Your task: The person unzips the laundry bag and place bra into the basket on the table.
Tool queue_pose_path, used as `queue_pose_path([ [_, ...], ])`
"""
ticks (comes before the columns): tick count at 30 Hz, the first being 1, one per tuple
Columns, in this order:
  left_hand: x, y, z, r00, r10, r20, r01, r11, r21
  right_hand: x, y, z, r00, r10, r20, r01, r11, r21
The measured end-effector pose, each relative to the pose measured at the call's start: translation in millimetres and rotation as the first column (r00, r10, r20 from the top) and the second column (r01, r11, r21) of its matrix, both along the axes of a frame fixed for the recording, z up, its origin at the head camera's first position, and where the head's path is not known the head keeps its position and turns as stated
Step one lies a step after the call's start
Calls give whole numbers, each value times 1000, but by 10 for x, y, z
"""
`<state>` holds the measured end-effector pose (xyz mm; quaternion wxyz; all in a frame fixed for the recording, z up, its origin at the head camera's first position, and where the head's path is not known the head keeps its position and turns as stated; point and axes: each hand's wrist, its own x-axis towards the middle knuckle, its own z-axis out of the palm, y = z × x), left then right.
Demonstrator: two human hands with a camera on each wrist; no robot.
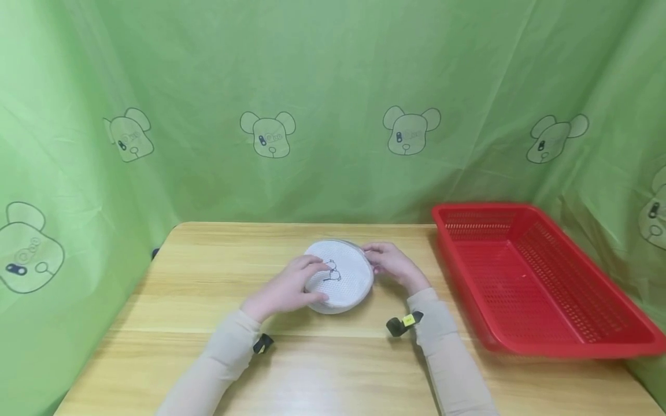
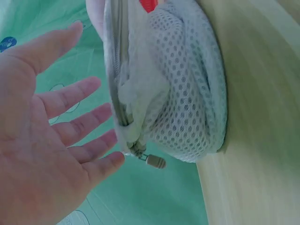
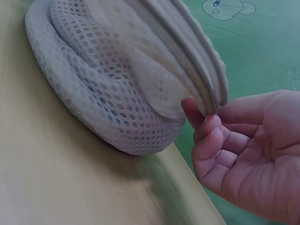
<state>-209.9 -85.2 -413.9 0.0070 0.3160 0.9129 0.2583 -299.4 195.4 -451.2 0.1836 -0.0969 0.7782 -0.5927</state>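
A round white mesh laundry bag [image 1: 346, 277] with a small line drawing on its top stands on the table between both hands. My left hand [image 1: 288, 287] lies over the bag's left side, its fingers spread. In the left wrist view the left hand [image 2: 51, 131] has loosely extended fingers beside the rim, near a zipper pull [image 2: 155, 161]. My right hand [image 1: 393, 266] is at the bag's right edge. The right wrist view shows the right hand [image 3: 253, 150] pinching the zippered rim [image 3: 206, 89] between curled fingers. The mesh side [image 3: 108, 93] sags in folds.
A large red plastic basket [image 1: 468, 289] with perforated walls stands on the right of the wooden table [image 1: 208, 254]. Green curtains [image 1: 333, 58] with bear drawings enclose the table at the back and sides.
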Motion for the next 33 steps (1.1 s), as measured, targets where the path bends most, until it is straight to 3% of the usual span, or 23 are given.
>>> queue_pose_path([
  [7,7,-2,-36,998,35,47,-34,999,-25,11,35,30,999,20,-37,-17,998,63],
  [14,-22,-27,-76,996,53,78,-50,998,-42,35,43,-39,999,18,-44,-12,992,123],
  [23,-26,-25,-93,993,51,104,-46,997,-57,116,62,-146,995,30,93,-27,999,-35],
  [33,-10,-35,-70,994,49,102,-42,996,-74,173,99,-266,997,54,50,-53,999,-10],
])
